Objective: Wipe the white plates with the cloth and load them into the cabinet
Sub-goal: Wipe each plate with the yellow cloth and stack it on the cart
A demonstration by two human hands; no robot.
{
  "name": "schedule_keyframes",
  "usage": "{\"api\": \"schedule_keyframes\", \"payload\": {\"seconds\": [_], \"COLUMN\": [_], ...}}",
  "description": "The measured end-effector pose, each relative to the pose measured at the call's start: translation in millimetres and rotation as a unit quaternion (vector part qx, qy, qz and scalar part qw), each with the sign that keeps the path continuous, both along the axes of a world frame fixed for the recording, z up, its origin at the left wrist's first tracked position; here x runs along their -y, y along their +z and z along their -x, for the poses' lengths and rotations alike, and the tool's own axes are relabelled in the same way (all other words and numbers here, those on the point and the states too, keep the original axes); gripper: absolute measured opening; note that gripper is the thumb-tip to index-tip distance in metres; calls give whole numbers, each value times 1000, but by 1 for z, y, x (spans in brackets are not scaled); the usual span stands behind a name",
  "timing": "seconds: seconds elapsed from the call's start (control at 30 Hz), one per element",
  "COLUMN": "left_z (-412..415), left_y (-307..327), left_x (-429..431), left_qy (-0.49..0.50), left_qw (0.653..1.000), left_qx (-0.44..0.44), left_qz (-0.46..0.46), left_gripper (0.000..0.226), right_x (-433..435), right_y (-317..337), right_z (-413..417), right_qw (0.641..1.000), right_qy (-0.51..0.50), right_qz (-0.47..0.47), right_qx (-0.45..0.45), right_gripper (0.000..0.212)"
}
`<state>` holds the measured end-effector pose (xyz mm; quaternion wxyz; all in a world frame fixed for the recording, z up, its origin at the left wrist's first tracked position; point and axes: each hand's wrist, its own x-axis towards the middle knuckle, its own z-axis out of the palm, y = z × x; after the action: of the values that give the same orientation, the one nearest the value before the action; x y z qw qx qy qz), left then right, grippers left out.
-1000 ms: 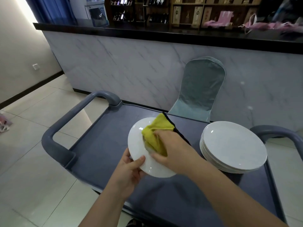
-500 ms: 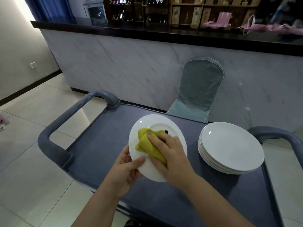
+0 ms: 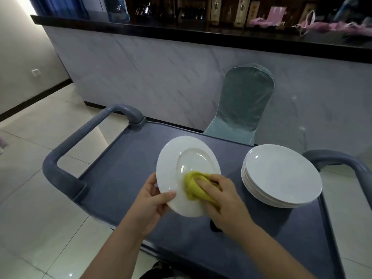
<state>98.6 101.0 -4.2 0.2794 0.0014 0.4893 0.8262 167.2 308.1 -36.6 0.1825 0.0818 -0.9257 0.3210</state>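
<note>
Plate: white plate, held up over the cart, tilted w/ its face toward the person. Round ring shows in its middle.
Left hand: left hand grips the plate's near-left rim. Thumb lies on the front; the other fingers curl behind the rim, so they pinch the plate.
Right hand: right hand is pressed on the cloth at the low right part of the plate. Fingers bent and close together on top of the cloth.
Cloth: yellow cloth, bunched up, touching the plate's face under the right hand. A dark bit hangs below the right wrist; can't tell if it is part of the cloth.
Stack: stack of white plates sits flat on the cart, to the right of the held plate, not touching it.
Cart: gray-blue cart, flat top w/ a raised edge. Big loop handle on the left, another handle on the right.
Chair: chair w/ green-gray cover stands just behind the cart.
Behind: marble-look bar front w/ a dark top. Shelves w/ bottles and boxes past it, blurry.
Floor: pale shiny tiles.
Cabinet: can't see it here.
</note>
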Motion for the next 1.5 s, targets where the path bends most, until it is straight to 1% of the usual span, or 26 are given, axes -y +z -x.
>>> {"api": "schedule_keyframes", "payload": {"seconds": [0.07, 0.13, 0.17, 0.23, 0.3, 0.37, 0.43, 0.53, 0.57, 0.6, 0.67, 0.73, 0.77, 0.8, 0.9, 0.97, 1.0, 1.03, 1.1, 1.13, 1.17, 1.23, 1.3, 1.37, 1.43, 1.5], "left_z": [-4, -9, -10, -10, -5, -3, -6, -15, -16, -14, -9, -4, -3, -4, -8, -8, -7, -6, -4, -3, -3, -3, -1, 3, 8, 12], "left_y": [-2, -2, -1, 2, 5, 6, 6, 8, 9, 11, 13, 13, 12, 10, 7, 8, 8, 8, 9, 9, 9, 13, 17, 15, 9, 2], "left_x": [2, -3, -7, -12, -10, -3, 1, -3, -6, -7, -6, -3, -2, -1, -3, -6, -7, -8, -9, -8, -8, -7, -10, -12, -15, -20], "left_qy": [-31, -65, -69, -47, -11, 1, -20, -70, -75, -74, -57, -26, -19, -24, -66, -65, -59, -44, 2, 12, 3, -26, -18, 7, 39, 79], "left_qw": [999, 996, 995, 997, 998, 998, 997, 990, 988, 986, 986, 987, 988, 989, 987, 987, 988, 988, 988, 988, 989, 992, 997, 1000, 995, 986], "left_qx": [-18, -43, -52, -57, -51, -50, -60, -93, -102, -111, -120, -114, -108, -103, -105, -106, -106, -104, -94, -92, -94, -97, -69, 1, 63, 113], "left_qz": [23, 43, 44, 36, 25, 23, 39, 80, 89, 96, 103, 109, 108, 102, 98, 97, 99, 106, 124, 123, 113, 82, 43, -16, -65, -98], "left_gripper": [67, 62, 60, 61, 62, 61, 65, 62, 62, 62, 64, 66, 66, 64, 57, 56, 56, 56, 55, 54, 53, 54, 55, 55, 50, 48], "right_x": [-29, -40, -33, 0, 24, 16, -12, -43, -39, -28, 4, 30, 30, 23, -8, -9, 1, 15, 33, 33, 28, 9, -20, -54, -77, -75], "right_y": [-2, 6, 15, 32, 28, 12, 7, 26, 39, 50, 62, 58, 56, 58, 72, 76, 75, 75, 69, 70, 74, 83, 85, 76, 64, 47], "right_z": [-5, 17, 31, 43, 29, 6, 4, 45, 58, 67, 66, 46, 43, 49, 87, 92, 86, 75, 53, 55, 68, 106, 138, 142, 109, 64], "right_qw": [998, 986, 982, 990, 999, 999, 1000, 982, 979, 984, 998, 995, 989, 988, 997, 991, 995, 998, 983, 974, 977, 995, 988, 968, 955, 958], "right_qy": [-59, -159, -178, -115, -13, 35, -23, -179, -184, -157, -48, 84, 123, 126, -42, -90, -62, 2, 148, 189, 182, 80, 7, -40, -95, -142], "right_qz": [9, 44, 59, 76, 42, 17, 19, 55, 65, 61, 27, -50, -82, -81, 10, -5, -38, -64, -105, -119, -106, -28, 44, 121, 156, 153], "right_qx": [9, 31, 35, 21, 4, 5, 3, 37, 56, 56, 17, -20, -30, -24, 64, 95, 70, 25, -28, -24, -15, 47, 147, 217, 232, 197], "right_gripper": [54, 49, 49, 51, 51, 50, 50, 46, 44, 44, 47, 46, 45, 44, 45, 46, 46, 45, 42, 41, 42, 44, 39, 29, 27, 26]}}
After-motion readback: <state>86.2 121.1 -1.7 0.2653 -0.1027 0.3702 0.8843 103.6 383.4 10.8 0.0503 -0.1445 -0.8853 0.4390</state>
